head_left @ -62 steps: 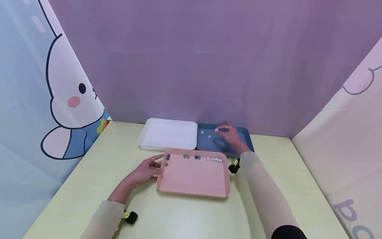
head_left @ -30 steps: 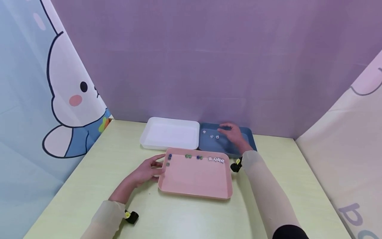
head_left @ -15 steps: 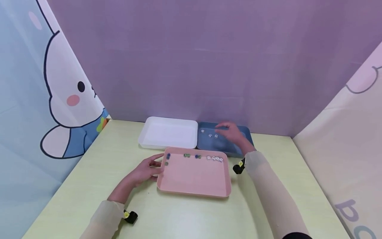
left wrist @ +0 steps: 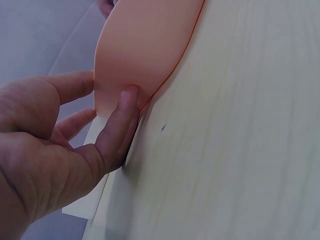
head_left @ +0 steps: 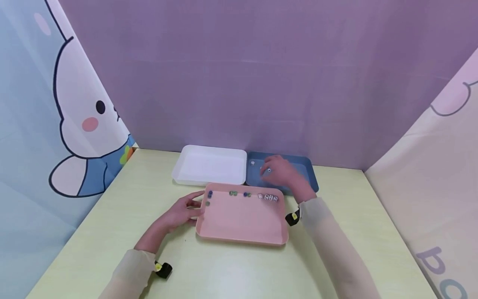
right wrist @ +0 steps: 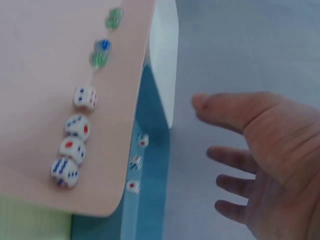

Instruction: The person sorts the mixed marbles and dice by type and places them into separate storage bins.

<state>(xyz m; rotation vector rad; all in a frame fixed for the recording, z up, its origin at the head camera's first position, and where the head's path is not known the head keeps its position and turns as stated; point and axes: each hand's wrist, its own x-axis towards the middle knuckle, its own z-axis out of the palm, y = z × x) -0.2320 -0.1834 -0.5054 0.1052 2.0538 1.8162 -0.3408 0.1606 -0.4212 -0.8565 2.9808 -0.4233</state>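
My left hand [head_left: 181, 214] grips the left rim of the pink tray [head_left: 242, 224]; in the left wrist view, its fingertips lie at the rim and against the outer wall. My right hand [head_left: 279, 171] is over the blue tray [head_left: 308, 168], fingers loosely bent and holding nothing. Three small white dice lie in the blue tray; the right wrist view shows a die [right wrist: 133, 186] nearest that hand's side. Along the pink tray's far edge sit several larger dice [right wrist: 77, 126] in a row, and small green and blue glass marbles [right wrist: 114, 18].
A white tray [head_left: 210, 166] stands left of the blue one, behind the pink tray. The pale wooden table [head_left: 224, 274] runs back to a purple curtain [head_left: 239, 83]. Printed cloths [head_left: 30, 145] hang at both sides.
The right hand set a die down in the blue tray beside two others and let go. It has since shifted slightly toward me and over those dice. The left hand stays at the pink tray.
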